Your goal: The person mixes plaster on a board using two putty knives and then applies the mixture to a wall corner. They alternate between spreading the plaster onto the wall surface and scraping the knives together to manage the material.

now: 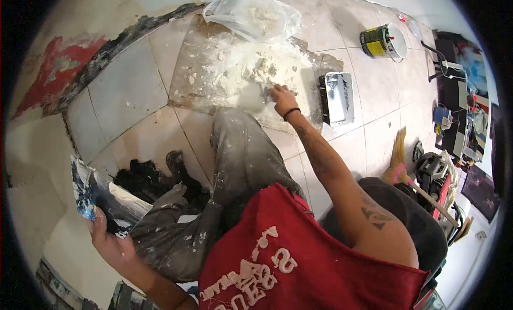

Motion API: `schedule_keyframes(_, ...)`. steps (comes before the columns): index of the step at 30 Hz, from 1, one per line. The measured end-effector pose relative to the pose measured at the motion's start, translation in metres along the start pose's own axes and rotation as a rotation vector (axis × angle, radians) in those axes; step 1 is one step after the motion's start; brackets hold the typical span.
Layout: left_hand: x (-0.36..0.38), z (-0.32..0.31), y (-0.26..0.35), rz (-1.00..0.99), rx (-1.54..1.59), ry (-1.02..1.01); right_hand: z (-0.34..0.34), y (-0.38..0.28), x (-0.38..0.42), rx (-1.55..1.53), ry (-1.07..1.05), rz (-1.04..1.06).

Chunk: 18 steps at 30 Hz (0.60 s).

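My left hand (111, 241) is closed on the edge of a wide, flat plastering blade (101, 195), smeared black and white, with a strip of cream paste along it. My right hand (284, 100), a dark band at its wrist, reaches down over a heap of pale powder (262, 69). Its fingers are curled round a small grey-blue tool (267, 93), too small to name surely. The powder lies on a flattened, brownish sheet (187, 80) on the floor. Just right of that hand stands a white tray (346, 110) with dark smears.
A clear plastic bag (230, 16) with powder sits behind the heap. Farther right is a paint bucket (382, 42). A broom (398, 152) and a dark chair (385, 203) are at my right. Bare, patchy wall (37, 144) runs along the left. Black cloth (144, 174) lies near my foot.
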<state>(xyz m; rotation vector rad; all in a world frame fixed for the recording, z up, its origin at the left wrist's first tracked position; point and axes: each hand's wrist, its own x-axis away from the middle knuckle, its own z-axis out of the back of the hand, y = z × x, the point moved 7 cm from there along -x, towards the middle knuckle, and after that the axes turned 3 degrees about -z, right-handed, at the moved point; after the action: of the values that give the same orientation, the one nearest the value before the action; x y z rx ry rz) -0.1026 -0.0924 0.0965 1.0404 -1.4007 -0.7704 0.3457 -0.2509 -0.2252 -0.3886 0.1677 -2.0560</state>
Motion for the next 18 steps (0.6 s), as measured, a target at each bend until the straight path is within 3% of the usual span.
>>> schedule_keyframes(4, -0.005, -0.002, 0.006, -0.099, -0.035, -0.028, 0.019, 0.006, -0.021, -0.1, -0.03, 0.059)
schedule_keyframes(6, 0.01, -0.012, 0.018, -0.386, -0.473, -0.201, 0.032, 0.013, -0.034, -0.105, 0.038, 0.023)
schedule_keyframes(8, 0.014, -0.011, 0.017, -0.344, -0.468, -0.186, 0.004, 0.013, -0.024, -0.068, 0.027, -0.006)
schedule_keyframes(9, 0.007, -0.009, 0.012, -0.177, -0.235, -0.08, 0.007, 0.002, -0.019, -0.025, 0.071, 0.07)
schedule_keyframes(10, 0.001, -0.007, 0.005, -0.018, 0.006, 0.021, 0.007, 0.006, -0.023, -0.042, -0.036, 0.027)
schedule_keyframes(13, 0.001, -0.007, 0.01, -0.02, -0.033, 0.025, 0.024, 0.022, -0.053, -0.066, -0.127, 0.025)
schedule_keyframes(14, 0.004, -0.005, 0.006, -0.003, -0.047, 0.033, 0.036, 0.023, -0.059, -0.09, -0.014, 0.051)
schedule_keyframes(17, 0.005, -0.005, 0.003, 0.041, -0.031, 0.036, 0.011, 0.014, -0.036, 0.037, -0.119, -0.049)
schedule_keyframes(18, 0.003, -0.007, 0.005, 0.032, -0.023, 0.043, 0.007, 0.012, -0.037, -0.058, -0.111, 0.088)
